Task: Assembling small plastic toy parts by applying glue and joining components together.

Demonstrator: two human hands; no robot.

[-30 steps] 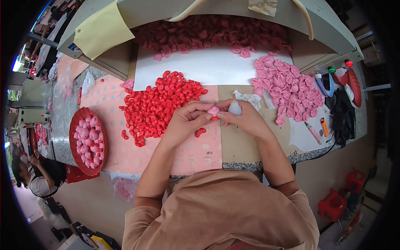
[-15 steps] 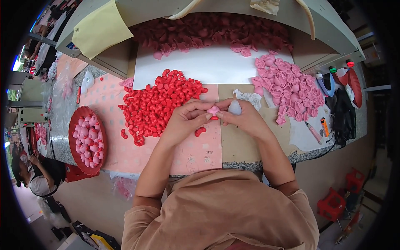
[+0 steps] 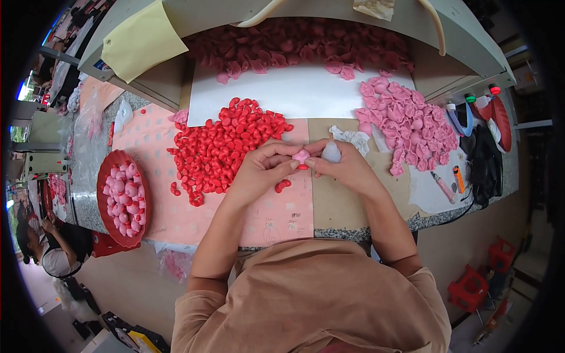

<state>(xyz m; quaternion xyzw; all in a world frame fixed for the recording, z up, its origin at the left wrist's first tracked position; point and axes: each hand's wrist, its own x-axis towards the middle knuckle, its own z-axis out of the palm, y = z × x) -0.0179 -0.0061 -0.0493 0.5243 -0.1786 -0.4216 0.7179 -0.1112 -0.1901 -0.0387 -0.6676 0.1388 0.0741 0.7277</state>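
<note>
Between the fingertips of both hands is a small pink rounded piece (image 3: 302,156) with a red part at its near end. My left hand (image 3: 266,167) pinches it from the left, thumb and fingers closed. From the right, my right hand (image 3: 344,166) closes on it too, with a small translucent squeeze bottle (image 3: 331,153) tucked in the same hand. A heap of shiny red pieces (image 3: 226,147) lies just left of my left hand. Two or so loose red pieces (image 3: 283,186) sit below the fingers. Beyond my right hand spreads a pile of pink petal-like pieces (image 3: 412,126).
A red scalloped bowl (image 3: 103,219) of pink-and-red pieces stands at the left. More pink pieces (image 3: 294,44) fill the grey hood (image 3: 465,41) at the back. Crumpled tissue (image 3: 351,139), an orange cutter (image 3: 458,179) and bottles lie right. A person (image 3: 56,241) sits far left.
</note>
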